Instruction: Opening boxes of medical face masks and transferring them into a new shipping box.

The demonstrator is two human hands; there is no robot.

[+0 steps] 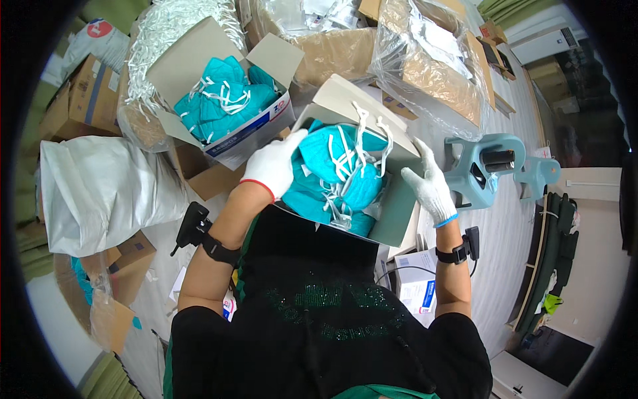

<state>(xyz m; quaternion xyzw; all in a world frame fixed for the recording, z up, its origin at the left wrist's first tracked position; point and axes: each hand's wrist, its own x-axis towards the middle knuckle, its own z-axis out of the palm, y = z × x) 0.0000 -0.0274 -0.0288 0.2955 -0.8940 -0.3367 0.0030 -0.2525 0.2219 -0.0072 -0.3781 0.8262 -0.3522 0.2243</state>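
An open cardboard box [397, 211] is tilted in front of my body. Teal face masks [325, 159] with white straps fill it, and a few straps stick up past the rim. My left hand [274, 165], in a white knit glove with a red cuff, grips the box's left side; some of its fingers are hidden. On the opposite side, my right hand [428, 185], in a white glove with a blue cuff, has its thumb over the rim and its fingers along the outer wall. A second open box [249, 136] of teal masks stands beyond my left hand.
Behind are a carton heaped with white straps [189, 33] and plastic-lined cartons [335, 56]. A white sack [106, 193] lies left. Light-blue plastic stools [475, 179] stand right. By my right forearm sits a white-and-blue box [417, 282], with a black cable nearby.
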